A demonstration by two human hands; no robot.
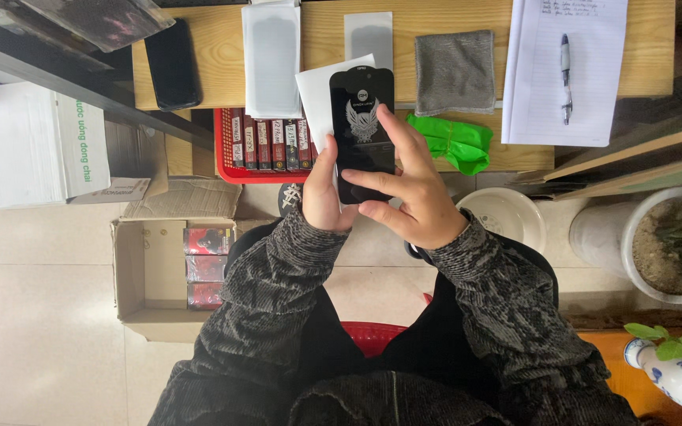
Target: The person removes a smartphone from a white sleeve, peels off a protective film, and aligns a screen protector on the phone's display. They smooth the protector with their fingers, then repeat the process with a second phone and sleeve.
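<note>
Both my hands hold a black phone-shaped screen protector (362,126) with a pale winged emblem, raised in front of the wooden desk (325,47). My left hand (324,193) grips its lower left edge, with a white paper sleeve (316,91) behind it. My right hand (408,185) covers its right side and lower face, fingers spread across it.
On the desk lie a black phone (172,65), two translucent protector sheets (271,59), a grey cloth (455,71), a green cloth (451,142) and a lined notepad with a pen (565,75). A red basket (230,170) holds small boxes. An open cardboard box (148,276) and plant pots (657,244) stand on the floor.
</note>
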